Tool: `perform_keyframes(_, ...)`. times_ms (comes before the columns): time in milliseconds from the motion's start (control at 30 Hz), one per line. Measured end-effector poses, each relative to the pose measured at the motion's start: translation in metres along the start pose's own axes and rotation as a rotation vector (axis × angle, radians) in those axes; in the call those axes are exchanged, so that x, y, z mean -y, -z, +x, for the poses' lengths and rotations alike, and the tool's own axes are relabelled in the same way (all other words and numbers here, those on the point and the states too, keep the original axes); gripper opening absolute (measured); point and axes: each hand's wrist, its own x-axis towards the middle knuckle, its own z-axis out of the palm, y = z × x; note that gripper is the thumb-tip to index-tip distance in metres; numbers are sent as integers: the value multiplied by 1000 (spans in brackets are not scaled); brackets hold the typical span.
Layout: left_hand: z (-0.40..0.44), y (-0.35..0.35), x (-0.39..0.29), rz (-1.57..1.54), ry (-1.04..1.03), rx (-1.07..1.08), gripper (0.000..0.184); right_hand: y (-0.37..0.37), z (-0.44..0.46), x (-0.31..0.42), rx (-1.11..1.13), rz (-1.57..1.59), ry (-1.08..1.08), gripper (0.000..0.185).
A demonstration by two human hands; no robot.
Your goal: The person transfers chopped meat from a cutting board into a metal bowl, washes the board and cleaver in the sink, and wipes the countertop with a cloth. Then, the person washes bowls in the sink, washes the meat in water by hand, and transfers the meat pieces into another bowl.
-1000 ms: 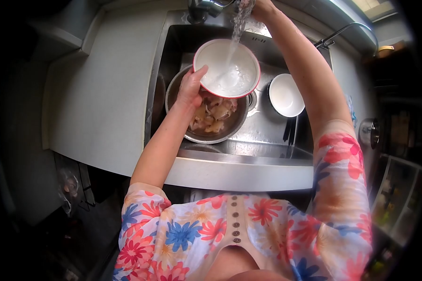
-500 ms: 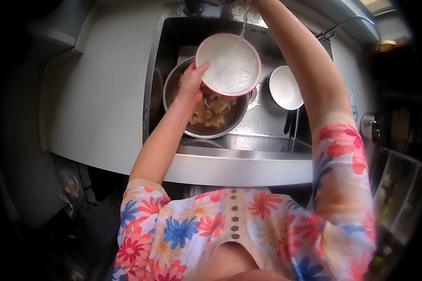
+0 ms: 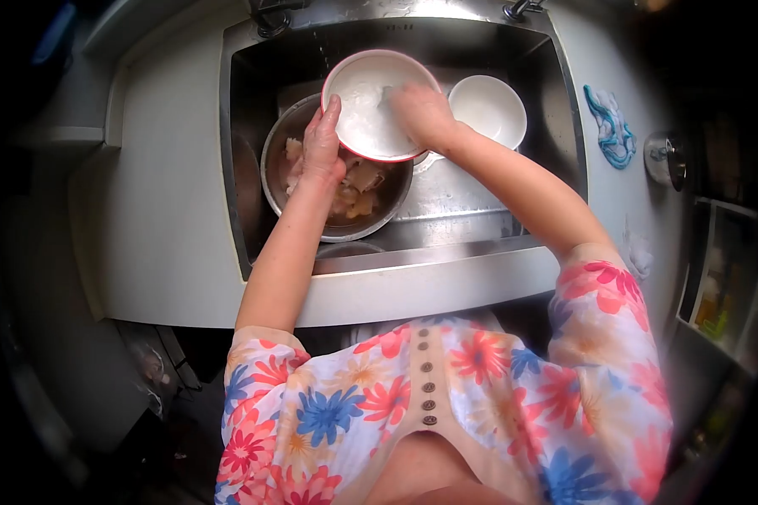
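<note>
My left hand (image 3: 318, 143) grips the left side of a white bowl (image 3: 358, 126) with a red rim, thumb at the edge. The bowl is held above a metal pot (image 3: 278, 183) that stands in the sink and contains pale pieces that look like meat (image 3: 360, 202) in cloudy liquid. Inside the bowl is my right hand (image 3: 421, 114), its fingers smeared by motion. A greyish patch shows at the fingertips, too blurred to name. Just right of the held bowl, a second white bowl (image 3: 493, 109) sits in the sink, partly behind my right wrist.
The steel sink (image 3: 455, 231) has a faucet (image 3: 274, 18) at its back left and another tap (image 3: 522, 10) at its back right. A white and blue cloth (image 3: 612, 130) lies on the right counter, near a round metal container (image 3: 667, 160).
My right hand has come down from the faucet into the red-rimmed bowl. The thick water stream into the bowl is gone. The view has shifted, and my left hand still holds the bowl.
</note>
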Motion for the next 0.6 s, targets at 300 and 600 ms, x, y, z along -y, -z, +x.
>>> perform_keyframes(300, 8, -13, 38, -1, 40, 17, 46, -15, -24, 12, 51, 599, 37, 21)
perform_keyframes(600, 12, -8, 57, 116, 81, 72, 44, -29, -10, -25, -125, 168, -89, 25)
